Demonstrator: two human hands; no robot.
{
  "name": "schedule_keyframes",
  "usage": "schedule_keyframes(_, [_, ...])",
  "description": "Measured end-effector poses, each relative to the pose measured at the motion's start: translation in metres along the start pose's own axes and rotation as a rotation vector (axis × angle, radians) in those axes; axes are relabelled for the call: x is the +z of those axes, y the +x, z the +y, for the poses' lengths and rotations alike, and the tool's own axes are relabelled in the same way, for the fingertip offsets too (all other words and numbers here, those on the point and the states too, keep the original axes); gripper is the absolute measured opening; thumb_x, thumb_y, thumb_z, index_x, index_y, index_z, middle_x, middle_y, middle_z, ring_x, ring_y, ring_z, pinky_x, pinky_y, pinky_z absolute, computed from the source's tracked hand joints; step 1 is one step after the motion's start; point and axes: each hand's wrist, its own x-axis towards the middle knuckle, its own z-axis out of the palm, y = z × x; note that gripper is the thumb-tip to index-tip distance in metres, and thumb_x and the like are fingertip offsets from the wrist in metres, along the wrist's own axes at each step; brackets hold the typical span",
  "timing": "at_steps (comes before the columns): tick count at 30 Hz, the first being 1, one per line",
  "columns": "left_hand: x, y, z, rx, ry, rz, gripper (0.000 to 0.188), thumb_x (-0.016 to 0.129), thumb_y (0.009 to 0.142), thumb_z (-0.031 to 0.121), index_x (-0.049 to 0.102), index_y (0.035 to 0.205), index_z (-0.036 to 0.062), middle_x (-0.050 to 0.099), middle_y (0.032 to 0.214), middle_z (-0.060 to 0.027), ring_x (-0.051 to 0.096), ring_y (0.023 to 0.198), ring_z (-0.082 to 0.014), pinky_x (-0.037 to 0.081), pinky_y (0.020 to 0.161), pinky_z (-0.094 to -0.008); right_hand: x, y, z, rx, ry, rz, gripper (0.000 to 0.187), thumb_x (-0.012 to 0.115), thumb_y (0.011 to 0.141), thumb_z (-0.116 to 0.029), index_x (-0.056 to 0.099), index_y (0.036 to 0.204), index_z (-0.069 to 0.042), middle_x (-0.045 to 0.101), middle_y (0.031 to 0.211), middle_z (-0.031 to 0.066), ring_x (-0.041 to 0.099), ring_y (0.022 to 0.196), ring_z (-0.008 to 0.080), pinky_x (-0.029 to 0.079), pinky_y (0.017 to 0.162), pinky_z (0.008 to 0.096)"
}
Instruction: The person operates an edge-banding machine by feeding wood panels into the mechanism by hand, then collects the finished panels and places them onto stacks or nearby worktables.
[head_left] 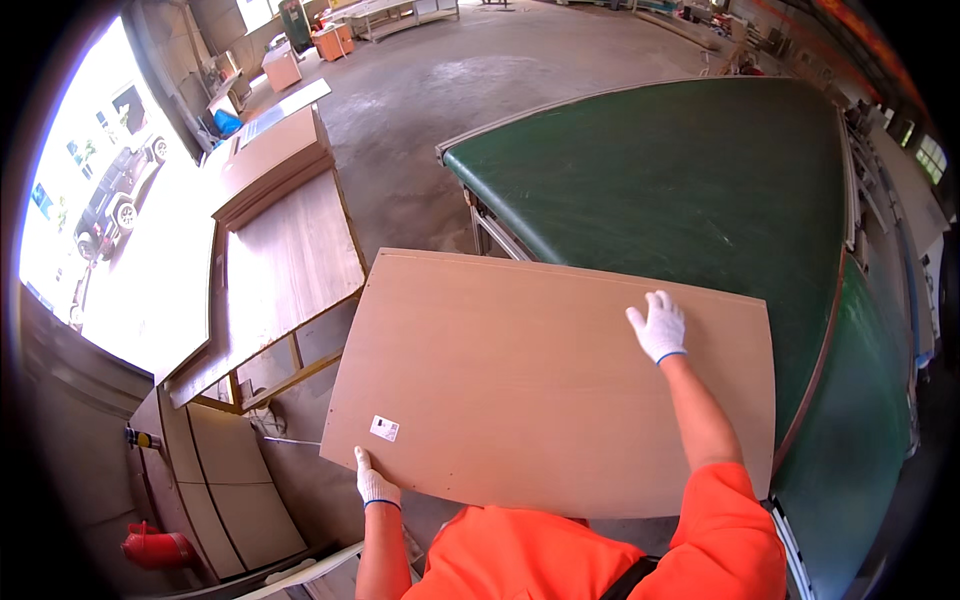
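A large light-brown board [540, 390] lies in front of my body, its far right part over the green conveyor belt [660, 180]. A small white label [384, 428] is stuck near its left corner. My left hand [376, 482], in a white knit glove, grips the near edge by that corner; the thumb shows on top and the other fingers are hidden underneath. My right hand [660, 328], gloved the same way, rests on the board's upper face toward the far right. Its fingers are spread and it holds nothing.
To the left stands a wooden table [290, 255] with a stack of brown boards [272, 165] on it. More panels [225, 480] lean at lower left, near a red cylinder [160, 548]. A second green belt [850, 420] runs along the right. Concrete floor [430, 90] stretches beyond.
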Motion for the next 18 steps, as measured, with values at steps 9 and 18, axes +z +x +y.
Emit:
schedule_keyframes(9, [0.036, 0.078, -0.012, -0.086, -0.043, 0.077, 0.062, 0.062, 0.103, 0.054, 0.059, 0.142, 0.0053, 0.064, 0.141, -0.0078, 0.059, 0.128, -0.0298, 0.046, 0.112, -0.0482, 0.008, 0.17, 0.055, 0.137, -0.068, -0.687, 0.074, 0.053, 0.095, -0.07, 0.075, 0.094, 0.0, 0.073, 0.105, 0.0283, 0.069, 0.105, 0.0435, 0.052, 0.092, 0.051])
schedule_keyframes(18, [0.096, 0.044, -0.098, -0.274, 0.026, -0.036, 0.066, 0.061, 0.104, 0.05, 0.047, 0.155, 0.0091, 0.05, 0.159, -0.0074, 0.048, 0.143, -0.0289, 0.036, 0.12, -0.0472, -0.001, 0.206, 0.032, 0.069, -0.056, -0.408, 0.078, 0.05, 0.098, -0.07, 0.071, 0.073, 0.001, 0.069, 0.079, 0.0269, 0.068, 0.08, 0.0466, 0.05, 0.07, 0.0536])
